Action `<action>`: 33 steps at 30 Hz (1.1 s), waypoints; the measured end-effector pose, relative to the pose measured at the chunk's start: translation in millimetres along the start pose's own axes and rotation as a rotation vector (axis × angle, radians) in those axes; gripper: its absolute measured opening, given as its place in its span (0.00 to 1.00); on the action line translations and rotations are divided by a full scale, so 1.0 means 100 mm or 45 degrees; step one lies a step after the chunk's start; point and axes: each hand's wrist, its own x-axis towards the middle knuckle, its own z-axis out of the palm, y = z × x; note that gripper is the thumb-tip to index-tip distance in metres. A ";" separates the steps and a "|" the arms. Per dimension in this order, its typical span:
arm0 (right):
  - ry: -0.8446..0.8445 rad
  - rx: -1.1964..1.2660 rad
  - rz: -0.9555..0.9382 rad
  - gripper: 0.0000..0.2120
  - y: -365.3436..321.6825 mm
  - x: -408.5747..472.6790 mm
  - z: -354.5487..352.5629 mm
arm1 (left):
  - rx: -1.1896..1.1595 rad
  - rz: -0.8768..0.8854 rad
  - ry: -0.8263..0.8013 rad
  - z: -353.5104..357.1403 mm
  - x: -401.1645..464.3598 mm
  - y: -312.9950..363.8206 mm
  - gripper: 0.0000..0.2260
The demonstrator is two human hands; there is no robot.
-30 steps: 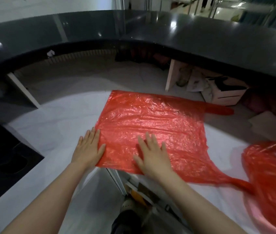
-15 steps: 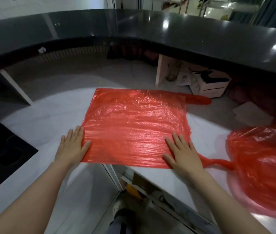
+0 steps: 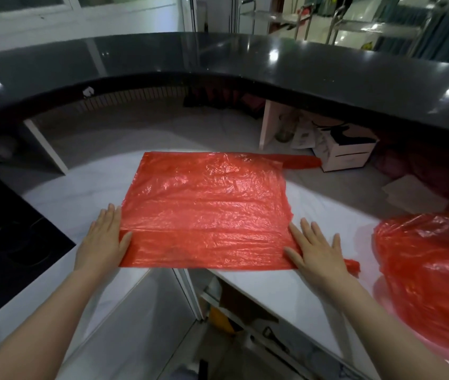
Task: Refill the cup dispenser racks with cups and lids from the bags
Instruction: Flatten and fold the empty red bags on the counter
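A: The right hand (image 3: 317, 249) is sweeping outward. A second ago it was pressing near the middle of the empty red plastic bag (image 3: 204, 209); now it is lying flat at the bag's 4 o'clock corner, fingers straight and spread, pinning the edge to the white table (image 3: 270, 286).

B: And the left hand (image 3: 104, 241) is sitting just where it was, at 8 o'clock, palm down and fingers straight, its thumb touching the bag's left edge. Neither hand is gripping anything.

A: The sheet is looking flatter for that stroke. One handle strip is trailing off at 1 o'clock, and the other is poking out just past the right hand.

B: So I'm reading this as tidying up a spent bag, smoothing it before folding, probably. That bag is lying dead centre on the table, spanning the gap at the near edge.

A: The stock still to go is seemingly in the bulging red bag (image 3: 432, 270) at 3 o'clock, well apart from the flat one. What's inside I can't tell through the plastic.

B: No dispenser racks, cups or lids are showing in this view, so the refilling itself is waiting.
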 end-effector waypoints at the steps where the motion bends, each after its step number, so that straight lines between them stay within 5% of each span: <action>1: -0.024 0.017 0.003 0.36 -0.01 0.01 0.01 | -0.031 0.063 0.009 0.01 -0.02 0.05 0.31; 4: -0.086 0.022 0.025 0.36 -0.09 0.10 0.00 | -0.028 0.200 -0.119 0.08 -0.05 0.28 0.32; 9: -0.043 0.126 -0.046 0.40 -0.13 0.03 -0.06 | 0.049 0.113 -0.343 0.22 -0.07 0.25 0.33; 12: 0.085 0.122 0.001 0.35 -0.07 -0.16 -0.02 | 0.029 0.116 -0.362 0.18 0.00 0.07 0.33; 20: -0.080 -0.037 0.159 0.40 -0.16 -0.33 -0.09 | -0.001 0.191 -0.363 0.13 0.06 -0.04 0.32; 26: -0.049 -0.096 -0.299 0.38 -1.00 -0.24 -0.11 | -0.011 0.164 -0.383 0.10 0.03 0.03 0.34; 33: -0.004 0.118 -0.239 0.31 -1.09 -0.28 0.04 | -0.027 0.188 -0.393 0.08 0.02 -0.06 0.33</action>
